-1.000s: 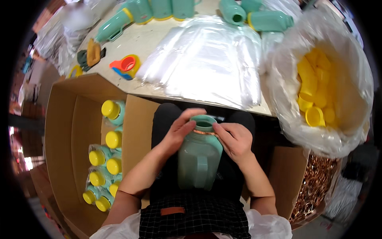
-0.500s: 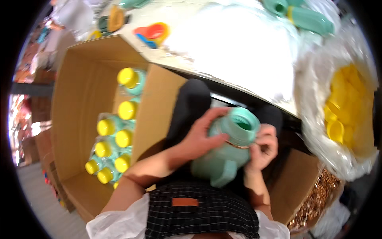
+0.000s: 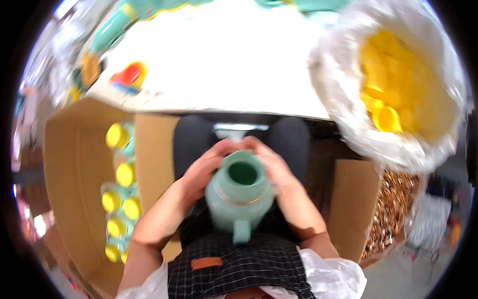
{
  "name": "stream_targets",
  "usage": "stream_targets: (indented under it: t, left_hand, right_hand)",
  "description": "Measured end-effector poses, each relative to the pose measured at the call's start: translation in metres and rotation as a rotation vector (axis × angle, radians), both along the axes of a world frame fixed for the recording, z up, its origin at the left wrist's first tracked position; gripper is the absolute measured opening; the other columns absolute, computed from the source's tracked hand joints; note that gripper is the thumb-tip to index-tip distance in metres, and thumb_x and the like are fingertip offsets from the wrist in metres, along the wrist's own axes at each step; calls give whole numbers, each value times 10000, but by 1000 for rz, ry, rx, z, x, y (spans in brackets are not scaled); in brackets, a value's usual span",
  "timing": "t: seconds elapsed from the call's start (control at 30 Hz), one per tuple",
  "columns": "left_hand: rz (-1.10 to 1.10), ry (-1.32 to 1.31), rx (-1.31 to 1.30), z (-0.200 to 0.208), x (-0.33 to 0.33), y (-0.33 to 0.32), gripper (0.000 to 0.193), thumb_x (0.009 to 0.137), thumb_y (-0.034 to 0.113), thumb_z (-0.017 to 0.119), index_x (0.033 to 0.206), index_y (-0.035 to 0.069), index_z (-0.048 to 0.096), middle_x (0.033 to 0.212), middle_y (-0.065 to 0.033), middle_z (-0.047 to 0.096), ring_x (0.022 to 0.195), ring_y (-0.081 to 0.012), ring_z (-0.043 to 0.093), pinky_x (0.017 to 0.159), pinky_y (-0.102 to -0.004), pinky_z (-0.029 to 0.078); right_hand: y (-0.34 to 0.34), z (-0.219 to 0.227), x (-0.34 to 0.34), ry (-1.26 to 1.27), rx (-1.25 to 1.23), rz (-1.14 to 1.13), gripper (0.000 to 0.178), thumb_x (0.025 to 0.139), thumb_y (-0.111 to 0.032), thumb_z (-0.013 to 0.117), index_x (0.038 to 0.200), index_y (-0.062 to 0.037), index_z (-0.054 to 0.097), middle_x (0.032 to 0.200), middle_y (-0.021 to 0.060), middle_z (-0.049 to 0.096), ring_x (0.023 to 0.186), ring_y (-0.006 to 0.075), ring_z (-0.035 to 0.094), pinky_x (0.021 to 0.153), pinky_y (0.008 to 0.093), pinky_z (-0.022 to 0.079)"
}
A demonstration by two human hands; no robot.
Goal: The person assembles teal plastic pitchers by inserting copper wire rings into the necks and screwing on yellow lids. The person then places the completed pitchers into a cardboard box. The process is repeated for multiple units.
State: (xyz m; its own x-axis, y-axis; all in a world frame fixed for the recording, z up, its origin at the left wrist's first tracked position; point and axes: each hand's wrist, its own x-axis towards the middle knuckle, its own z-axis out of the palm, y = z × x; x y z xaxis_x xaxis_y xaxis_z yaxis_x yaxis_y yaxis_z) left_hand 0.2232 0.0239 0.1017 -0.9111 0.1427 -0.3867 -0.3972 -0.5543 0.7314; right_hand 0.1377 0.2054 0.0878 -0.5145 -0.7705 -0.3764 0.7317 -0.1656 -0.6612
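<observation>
A pale green jug stands upright over my lap, its open mouth tipped up at me and its handle toward my apron. Around its neck runs a thin copper-coloured ring. My left hand wraps the jug's far left side, and my right hand curls round its far right side. The fingertips of both meet behind the neck, partly hidden there. The jug has no lid on it.
At left, a cardboard box holds several green bottles with yellow caps. A plastic bag of yellow caps sits at right, above a box of copper-coloured strips. Red, yellow and blue pieces lie on the white table.
The jug has swung left and become upright, its handle now facing me. Both hands have shifted to its far side. My view has turned to the right.
</observation>
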Motion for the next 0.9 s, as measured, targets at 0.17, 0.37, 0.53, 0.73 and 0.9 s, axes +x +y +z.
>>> stream_targets:
  t: [0.17, 0.37, 0.53, 0.73, 0.9]
  left_hand:
    - [128, -46, -182, -2, -27, 10, 239, 1006, 208, 585, 1193, 60, 596, 1072, -46, 643, 965, -124, 625, 845, -278, 511]
    - [465, -50, -689, -47, 38, 33, 384, 1042, 336, 508, 1294, 50, 554, 1114, -63, 609, 990, -146, 585, 893, -284, 469]
    - [149, -259, 342, 26, 53, 79, 599, 1029, 467, 439, 1468, 60, 452, 1432, -151, 538, 1280, -315, 545, 1079, -457, 449]
    - [418, -235, 202, -38, 35, 57, 402, 994, 112, 533, 1366, -36, 503, 1242, -210, 643, 1115, -321, 667, 951, -439, 576]
    - [489, -86, 84, -5, 9, 51, 468, 890, -67, 506, 1352, 2, 492, 1155, -125, 652, 938, -215, 675, 777, -322, 586]
  right_hand:
    - [-1, 2, -20, 280, 29, -327, 360, 923, -215, 709, 1208, -19, 609, 1026, 31, 653, 975, 112, 597, 869, 247, 472]
    - [74, 58, -19, 696, 114, -398, 660, 722, -198, 910, 1239, -35, 532, 1187, 121, 661, 1092, 181, 619, 952, 343, 495]
    - [90, 87, 25, 1489, 35, -569, 634, 678, -265, 945, 1171, -80, 593, 1165, 148, 685, 1082, 276, 635, 973, 454, 482]
    - [138, 70, -68, 623, -46, -1180, 615, 1096, -374, 395, 1592, -96, 158, 1433, 210, 471, 1142, 292, 603, 931, 401, 531]
    - [237, 37, -194, 606, 476, -1330, 699, 1042, -408, 547, 1582, -113, 215, 1429, 184, 463, 1196, 281, 571, 988, 400, 485]
